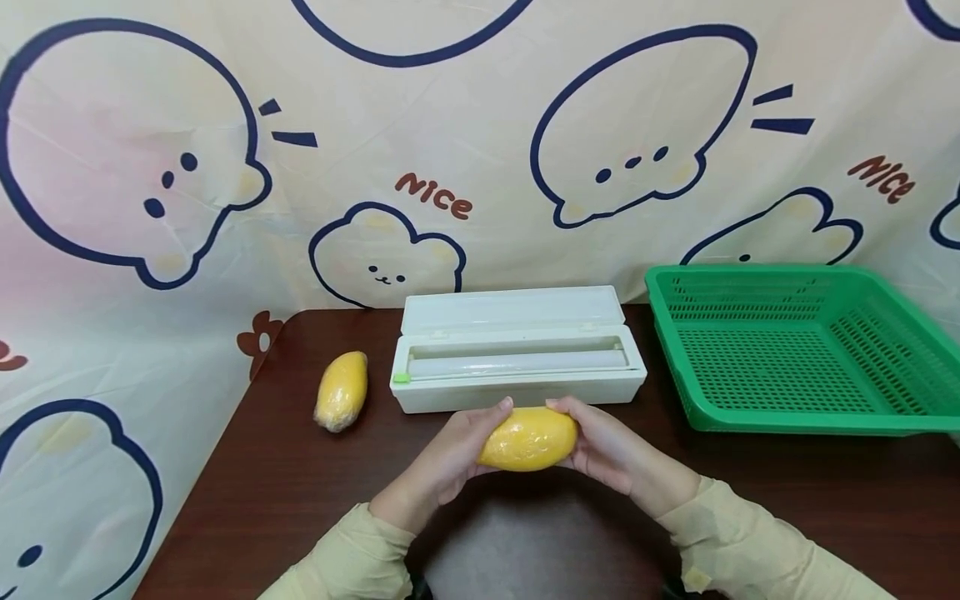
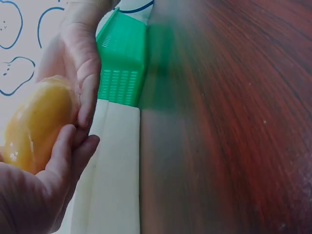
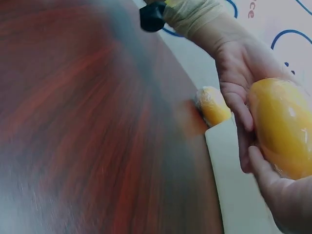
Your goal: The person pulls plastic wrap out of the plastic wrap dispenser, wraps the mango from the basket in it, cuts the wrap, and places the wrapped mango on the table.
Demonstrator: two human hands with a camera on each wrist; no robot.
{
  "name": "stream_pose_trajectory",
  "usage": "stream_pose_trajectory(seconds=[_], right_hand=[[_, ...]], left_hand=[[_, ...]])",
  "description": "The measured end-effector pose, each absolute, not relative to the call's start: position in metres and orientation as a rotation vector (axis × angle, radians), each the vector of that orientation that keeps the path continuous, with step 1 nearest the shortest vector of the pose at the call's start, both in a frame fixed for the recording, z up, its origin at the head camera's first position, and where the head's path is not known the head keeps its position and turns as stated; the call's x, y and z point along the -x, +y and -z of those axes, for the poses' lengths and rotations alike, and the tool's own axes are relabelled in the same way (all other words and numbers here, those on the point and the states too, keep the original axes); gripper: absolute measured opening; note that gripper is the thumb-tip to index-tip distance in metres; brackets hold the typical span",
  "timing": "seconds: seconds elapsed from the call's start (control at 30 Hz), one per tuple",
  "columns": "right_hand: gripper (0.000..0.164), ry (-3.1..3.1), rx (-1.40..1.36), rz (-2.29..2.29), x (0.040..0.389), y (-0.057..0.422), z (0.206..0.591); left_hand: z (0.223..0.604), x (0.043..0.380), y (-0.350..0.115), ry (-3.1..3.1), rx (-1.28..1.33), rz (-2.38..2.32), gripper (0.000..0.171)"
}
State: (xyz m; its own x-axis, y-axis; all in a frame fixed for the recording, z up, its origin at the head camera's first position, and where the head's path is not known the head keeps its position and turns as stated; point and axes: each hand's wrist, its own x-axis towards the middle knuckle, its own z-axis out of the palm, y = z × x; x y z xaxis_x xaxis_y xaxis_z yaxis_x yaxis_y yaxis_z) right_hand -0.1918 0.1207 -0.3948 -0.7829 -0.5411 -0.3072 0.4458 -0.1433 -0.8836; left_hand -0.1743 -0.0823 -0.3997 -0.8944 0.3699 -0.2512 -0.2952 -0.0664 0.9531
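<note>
A yellow mango (image 1: pixel 528 439), covered in shiny clear film, is held level between both hands above the table's near side. My left hand (image 1: pixel 457 446) grips its left end, thumb on the upper side. At the opposite end my right hand (image 1: pixel 607 446) holds it, with the thumb likewise on top. In the left wrist view the fingers lie under the mango (image 2: pixel 44 122), and the fingertips of the two hands come close together. Just behind the hands stands a white cling film dispenser (image 1: pixel 517 393), its lid raised, with a film roll (image 1: pixel 517 363) inside.
Another film-wrapped mango (image 1: pixel 342 392) lies on the dark wooden table (image 1: pixel 247 492), left of the dispenser. A green plastic basket (image 1: pixel 795 421) stands at the right. A small green slider (image 1: pixel 402 378) sits at the dispenser's left front. Behind hangs a printed cloth (image 1: pixel 495 250).
</note>
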Motion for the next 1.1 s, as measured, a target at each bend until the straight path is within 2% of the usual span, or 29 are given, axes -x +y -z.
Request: stream_pose_trajectory(seconds=[0.4,0.5,0.8,1.1], right_hand=[[0.066,1.667,0.222,1.698,0.1971,0.1255,0.3973],[0.065,1.672,0.242,1.697,0.1995,0.1255,0.3975],[0.041,1.595,0.1,1.801,0.2008,0.1244,0.4002],[0.04,1.479,-0.009,1.899,0.2018,0.1241,0.3996]], left_hand=[[0.4063,0.1767,-0.0853,1.778,-0.129,-2.032,0.049],[0.4057,0.1763,-0.0864,1.782,-0.13,-2.033,0.047],[0.4061,0.1725,-0.0801,1.86,-0.081,-2.114,0.04],[0.405,0.1779,-0.0794,1.828,0.079,-2.189,0.04]])
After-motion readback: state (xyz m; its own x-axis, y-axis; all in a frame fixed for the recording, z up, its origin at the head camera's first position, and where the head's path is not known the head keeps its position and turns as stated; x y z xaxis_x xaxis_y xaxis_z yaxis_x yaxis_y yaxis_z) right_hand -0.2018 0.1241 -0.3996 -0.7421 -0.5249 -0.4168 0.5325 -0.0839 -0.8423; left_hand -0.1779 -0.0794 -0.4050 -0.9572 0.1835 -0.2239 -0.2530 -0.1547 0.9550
